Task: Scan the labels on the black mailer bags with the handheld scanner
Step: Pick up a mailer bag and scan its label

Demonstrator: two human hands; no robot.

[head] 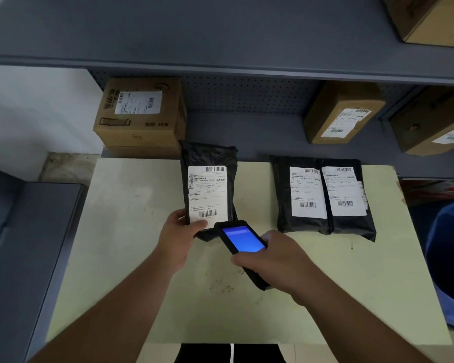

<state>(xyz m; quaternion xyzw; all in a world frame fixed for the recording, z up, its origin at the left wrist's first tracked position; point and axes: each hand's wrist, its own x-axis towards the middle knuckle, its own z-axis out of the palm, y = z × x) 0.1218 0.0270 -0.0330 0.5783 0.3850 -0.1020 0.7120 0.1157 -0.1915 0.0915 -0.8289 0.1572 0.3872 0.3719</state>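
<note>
My left hand [177, 233] pinches the mailer bag [207, 163] at its near edge, my right hand [274, 258] wraps the scanner [240, 238], covering the bag's corner. Two more bags [323, 224] lie right; the desk [131, 218] is bare left.

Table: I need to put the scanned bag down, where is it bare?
Bare: the table's left part, beside the held bag, and the near strip below both hands. Also the gap between that bag and the two bags. Crowded: far right.

Grey metal shelf [220, 43] w/ pegboard back [247, 93] (cardboard boxes [142, 113]), white wall [37, 106].
</note>
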